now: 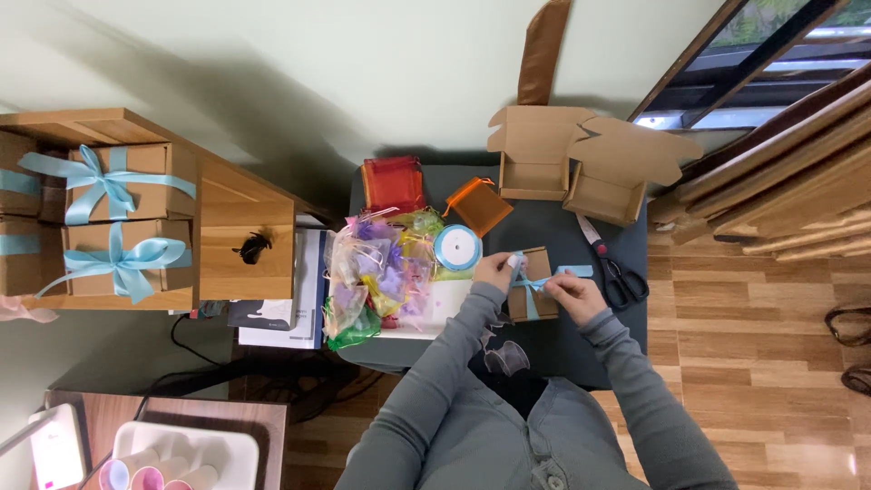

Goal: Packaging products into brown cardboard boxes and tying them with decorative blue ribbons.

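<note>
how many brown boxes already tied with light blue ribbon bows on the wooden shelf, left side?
2 fully seen: upper brown cardboard box with bow, lower one, stacked. Ribboned edges at the frame's far left may be more boxes, mostly cut off.

two open boxes (581,163), three ribboned boxes (122,181)

Two open, empty cardboard boxes (581,163) stand at the far edge of the dark surface (562,345), with black-handled scissors (615,268) lying just beside them. An orange organza bag (478,205) and a red one (392,183) lie near a heap of pastel gauze pouches (376,272). On a wooden shelf (245,245) to the left sit two finished boxes tied with blue bows (122,222).
</note>
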